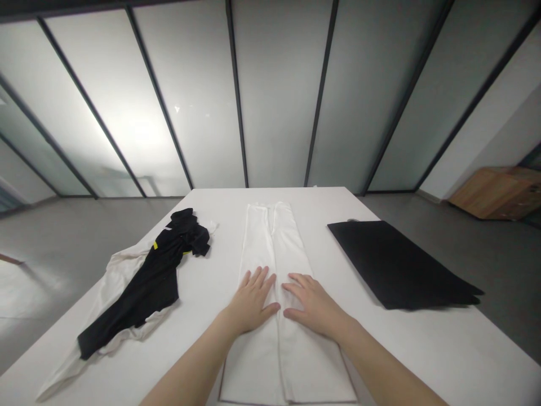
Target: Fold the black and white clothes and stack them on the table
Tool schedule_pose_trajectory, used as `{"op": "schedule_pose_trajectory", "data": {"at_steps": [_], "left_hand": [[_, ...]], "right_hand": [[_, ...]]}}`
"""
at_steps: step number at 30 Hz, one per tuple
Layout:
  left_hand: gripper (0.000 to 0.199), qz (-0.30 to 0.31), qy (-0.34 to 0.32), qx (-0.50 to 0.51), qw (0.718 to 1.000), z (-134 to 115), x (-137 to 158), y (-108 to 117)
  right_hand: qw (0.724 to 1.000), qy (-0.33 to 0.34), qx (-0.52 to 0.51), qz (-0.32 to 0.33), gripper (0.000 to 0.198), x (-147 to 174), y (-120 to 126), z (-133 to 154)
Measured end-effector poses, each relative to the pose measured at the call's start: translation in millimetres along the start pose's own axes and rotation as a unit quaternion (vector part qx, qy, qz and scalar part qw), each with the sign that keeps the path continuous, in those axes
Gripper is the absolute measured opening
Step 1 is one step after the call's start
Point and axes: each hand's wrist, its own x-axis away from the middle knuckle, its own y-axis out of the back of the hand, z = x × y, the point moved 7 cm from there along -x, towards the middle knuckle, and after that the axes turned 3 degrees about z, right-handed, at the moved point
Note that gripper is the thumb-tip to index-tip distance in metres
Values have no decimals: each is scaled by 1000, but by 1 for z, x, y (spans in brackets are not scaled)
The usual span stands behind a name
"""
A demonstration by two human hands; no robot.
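White trousers (262, 237) lie flat and lengthwise on the white table (220, 208), the two legs side by side. Their wide ends are at the near edge and the narrower end points to the far side. My left hand (253, 299) rests palm down on the left leg, fingers spread. On the right leg lies my right hand (315, 304), also flat with its fingers apart. Both thumbs point inward, close to the line where the legs meet. Neither hand grips the cloth.
To the left lies a crumpled black garment (143, 287) with yellow bits, over white cloth (114, 270). On the right, flat black boards or folders (397, 265) reach past the table's edge. Frosted glass panels (279, 101) stand behind; a wooden cabinet (494, 192) is far right.
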Motion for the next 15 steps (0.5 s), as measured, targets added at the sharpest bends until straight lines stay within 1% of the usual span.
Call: {"op": "schedule_pose_trajectory", "data": {"at_steps": [3,5,6,8,10,13,15], "left_hand": [[85,14,3,14,1000,-3,2,4],[87,5,5,23,1000,-6,4,13],[83,-2,4,29,1000,-8,5,18],[67,-12,-5,51,999,-13,7,31],[52,-6,-8,87,996,-16,7,40],[46,22,-6,130,991,-16,5,43],[46,4,-12,128,992,-13,2,42]], "right_hand": [[1000,5,3,1,64,2,7,7],[1000,11,0,1,61,4,13,12],[1000,15,-6,1,56,5,16,15],[999,21,-26,6,41,8,20,21],[998,15,-55,19,28,10,21,25],[996,2,-84,29,23,9,20,25],[996,20,-85,0,24,6,21,24]]}}
